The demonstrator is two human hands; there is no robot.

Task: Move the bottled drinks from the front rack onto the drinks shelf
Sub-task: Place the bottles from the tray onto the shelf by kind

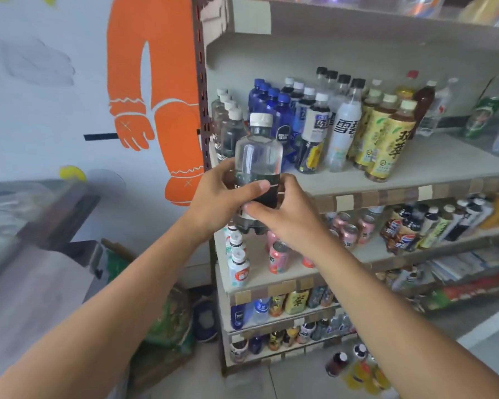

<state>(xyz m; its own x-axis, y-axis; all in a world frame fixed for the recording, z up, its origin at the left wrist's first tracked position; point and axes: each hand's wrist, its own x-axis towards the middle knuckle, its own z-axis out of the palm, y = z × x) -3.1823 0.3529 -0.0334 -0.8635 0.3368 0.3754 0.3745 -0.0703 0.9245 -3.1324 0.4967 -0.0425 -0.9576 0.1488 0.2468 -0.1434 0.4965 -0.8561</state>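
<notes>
Beyond the hands (254, 203), bottle rows (314, 125) crowd the shelf's (444, 168) left end; to their right, bare board lies open.

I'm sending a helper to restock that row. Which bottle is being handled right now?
In front of the drinks shelf, both hands hold one clear bottle upright. Unlike the blue ones behind, it has a white cap and black label.

Bottle (258, 156) before shelf (415, 174) rows
</notes>
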